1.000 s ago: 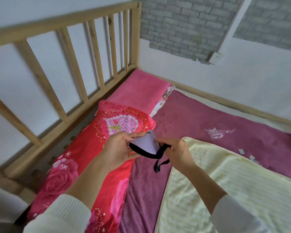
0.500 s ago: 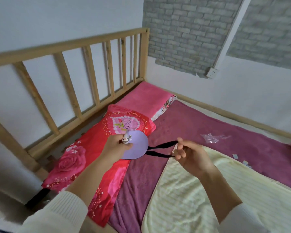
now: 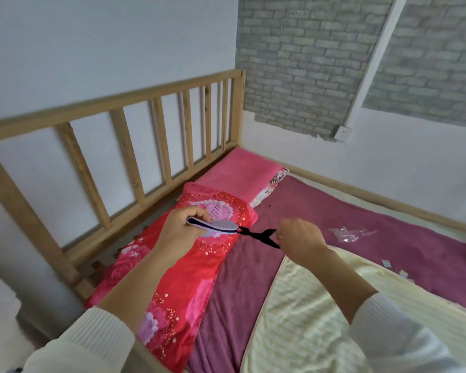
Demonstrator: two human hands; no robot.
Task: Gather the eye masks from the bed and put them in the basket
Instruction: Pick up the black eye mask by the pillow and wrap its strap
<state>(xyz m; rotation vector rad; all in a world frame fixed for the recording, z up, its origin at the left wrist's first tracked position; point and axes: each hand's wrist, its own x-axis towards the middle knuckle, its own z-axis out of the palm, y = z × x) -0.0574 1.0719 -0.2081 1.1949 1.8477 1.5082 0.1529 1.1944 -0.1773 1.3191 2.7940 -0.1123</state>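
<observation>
A lilac eye mask (image 3: 221,226) with a dark edge is held above the red floral pillow. My left hand (image 3: 182,228) grips the mask's left end, with the mask lying nearly flat. Its black elastic strap (image 3: 261,235) stretches to the right, where my right hand (image 3: 300,242) pinches it taut. Both hands hover over the bed (image 3: 361,224), covered with a purple sheet. No basket is in view.
A red floral pillow (image 3: 189,270) and a pink pillow (image 3: 240,172) lie along the wooden slatted rail (image 3: 135,162). A pale yellow blanket (image 3: 320,319) covers the near right. An empty clear plastic wrapper (image 3: 347,234) and small paper scraps (image 3: 396,269) lie on the sheet.
The view has pulled back and up from the bed. My hands moved apart, pulling the strap straight, and the mask turned from facing me to lying edge-on.
</observation>
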